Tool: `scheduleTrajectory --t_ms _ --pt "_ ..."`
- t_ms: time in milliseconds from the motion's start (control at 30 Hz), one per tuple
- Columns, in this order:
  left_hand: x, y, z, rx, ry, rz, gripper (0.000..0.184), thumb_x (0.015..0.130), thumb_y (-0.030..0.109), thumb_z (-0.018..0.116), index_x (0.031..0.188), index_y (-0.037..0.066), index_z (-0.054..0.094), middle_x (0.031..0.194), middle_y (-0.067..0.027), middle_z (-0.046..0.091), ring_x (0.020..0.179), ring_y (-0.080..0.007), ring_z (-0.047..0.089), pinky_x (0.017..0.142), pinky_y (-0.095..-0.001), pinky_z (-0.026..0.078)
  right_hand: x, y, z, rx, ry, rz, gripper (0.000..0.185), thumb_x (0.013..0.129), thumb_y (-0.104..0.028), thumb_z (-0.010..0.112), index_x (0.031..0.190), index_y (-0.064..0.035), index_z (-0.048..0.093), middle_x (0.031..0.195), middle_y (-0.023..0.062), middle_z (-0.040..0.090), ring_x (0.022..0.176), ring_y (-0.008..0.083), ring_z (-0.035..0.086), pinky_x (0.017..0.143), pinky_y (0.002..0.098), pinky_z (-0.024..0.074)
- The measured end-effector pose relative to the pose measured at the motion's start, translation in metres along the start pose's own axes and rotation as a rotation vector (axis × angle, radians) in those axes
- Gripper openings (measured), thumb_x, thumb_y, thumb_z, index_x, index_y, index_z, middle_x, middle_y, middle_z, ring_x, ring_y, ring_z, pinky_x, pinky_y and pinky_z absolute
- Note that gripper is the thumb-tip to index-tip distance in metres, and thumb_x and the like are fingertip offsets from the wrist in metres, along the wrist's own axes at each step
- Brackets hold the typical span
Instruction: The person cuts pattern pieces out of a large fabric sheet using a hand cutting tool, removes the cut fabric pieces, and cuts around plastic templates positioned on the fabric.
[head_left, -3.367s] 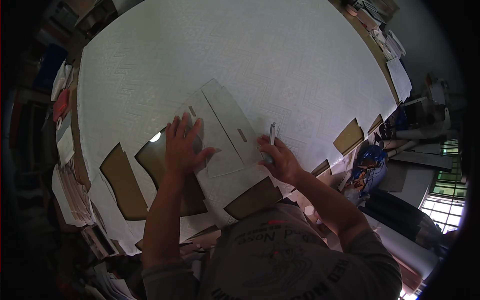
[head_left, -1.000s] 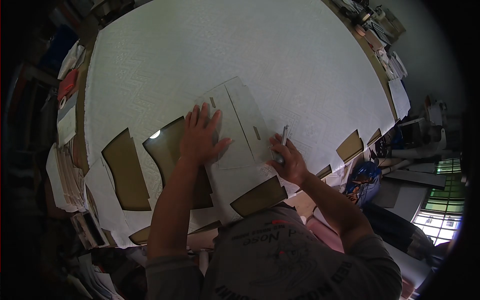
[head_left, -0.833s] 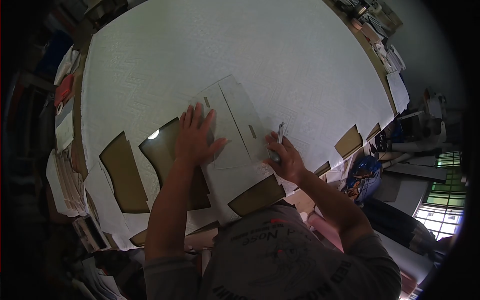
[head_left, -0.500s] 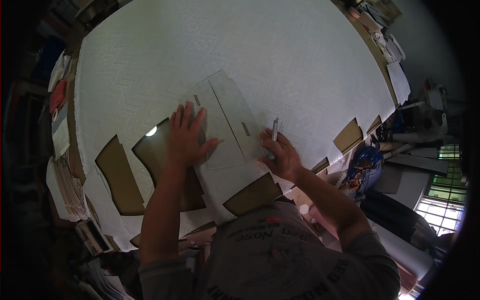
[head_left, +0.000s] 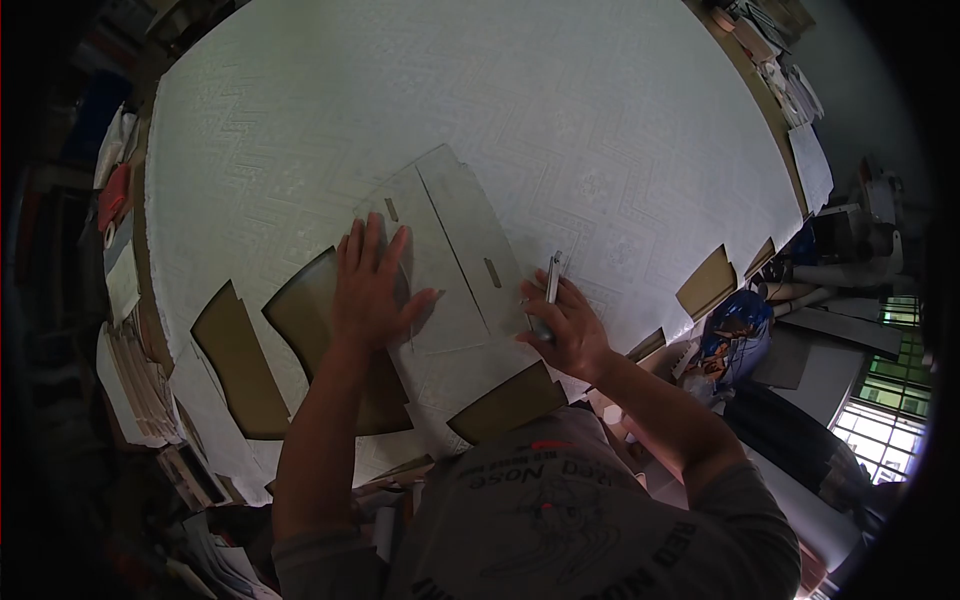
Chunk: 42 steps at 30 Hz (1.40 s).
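Note:
A translucent pattern template (head_left: 440,300) with a long slit and two short slots lies on a large white sheet (head_left: 600,130) with an embossed zigzag design. My left hand (head_left: 375,285) rests flat on the template's left side, fingers spread. At the template's right edge, my right hand (head_left: 565,325) is closed around a slim silver pen-like tool (head_left: 553,278). The tool points up and away from me; its exact kind is not clear.
Cut-out openings (head_left: 240,365) along the sheet's near side show the brown tabletop beneath. Stacked paper pieces (head_left: 135,385) stand at the left edge. Papers (head_left: 810,165) lie along the right edge, with a blue plastic-wrapped bundle (head_left: 740,320) beside the table.
The view has shifted slightly. Both hands keep nearly the same places at the template, and the silver tool stays in my right hand.

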<state>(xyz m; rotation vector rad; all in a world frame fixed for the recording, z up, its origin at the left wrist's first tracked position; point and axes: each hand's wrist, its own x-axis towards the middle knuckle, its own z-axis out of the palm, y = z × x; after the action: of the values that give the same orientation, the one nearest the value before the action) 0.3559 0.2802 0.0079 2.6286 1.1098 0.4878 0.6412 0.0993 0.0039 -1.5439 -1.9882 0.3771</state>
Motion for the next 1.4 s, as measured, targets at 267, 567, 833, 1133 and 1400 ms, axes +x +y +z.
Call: scheduleTrajectory --t_ms 267,567,833,1133,1400 --pt "0.0018 0.0009 -0.0019 -0.008 -0.014 -0.019 0.09 0.083 0.06 0.076 0.154 0.013 0.049 0.167 -0.0253 0.03 0.152 -0.0516 0.027 0.123 -0.0649 0.022 0.0021 -0.0043 0.0003 -0.002 -0.031 0.022 0.047 0.083 -0.02 0.086 0.117 -0.0072 0.056 0.141 0.0199 0.064 0.14 0.0448 0.053 0.118 0.058 0.0407" --pt "0.0032 0.0001 -0.0008 -0.003 -0.043 -0.04 0.091 0.081 0.059 0.078 0.154 0.013 0.049 0.167 -0.0255 0.029 0.152 -0.0513 0.026 0.122 -0.0652 0.022 0.0028 -0.0027 -0.001 -0.005 -0.037 0.02 0.046 0.083 -0.024 0.086 0.114 -0.0071 0.057 0.137 0.0229 0.067 0.137 0.0461 0.056 0.114 0.0605 0.0424" --pt "0.0035 0.0016 -0.0023 -0.008 -0.027 -0.038 0.09 0.08 0.057 0.079 0.153 0.013 0.051 0.166 -0.0255 0.03 0.152 -0.0512 0.028 0.123 -0.0645 0.022 0.0018 -0.0018 0.0003 -0.01 -0.02 0.01 0.047 0.084 -0.024 0.086 0.115 -0.0071 0.056 0.137 0.0227 0.067 0.137 0.0462 0.056 0.114 0.06 0.0427" --pt "0.0015 0.0013 -0.0011 -0.007 -0.003 -0.026 0.089 0.081 0.057 0.078 0.152 0.013 0.051 0.167 -0.0243 0.03 0.152 -0.0503 0.027 0.123 -0.063 0.023 0.0009 -0.0021 0.0022 -0.005 0.017 0.0 0.048 0.084 -0.024 0.086 0.118 -0.0076 0.057 0.139 0.0212 0.066 0.139 0.046 0.054 0.114 0.0585 0.0434" --pt "0.0004 0.0008 -0.0001 0.009 -0.009 -0.041 0.089 0.082 0.06 0.077 0.153 0.014 0.052 0.167 -0.023 0.03 0.153 -0.0495 0.026 0.124 -0.0611 0.022 -0.0016 0.0007 0.0058 -0.013 0.044 -0.022 0.053 0.081 -0.023 0.088 0.12 -0.0078 0.055 0.139 0.0193 0.066 0.138 0.0453 0.055 0.113 0.0579 0.0441"
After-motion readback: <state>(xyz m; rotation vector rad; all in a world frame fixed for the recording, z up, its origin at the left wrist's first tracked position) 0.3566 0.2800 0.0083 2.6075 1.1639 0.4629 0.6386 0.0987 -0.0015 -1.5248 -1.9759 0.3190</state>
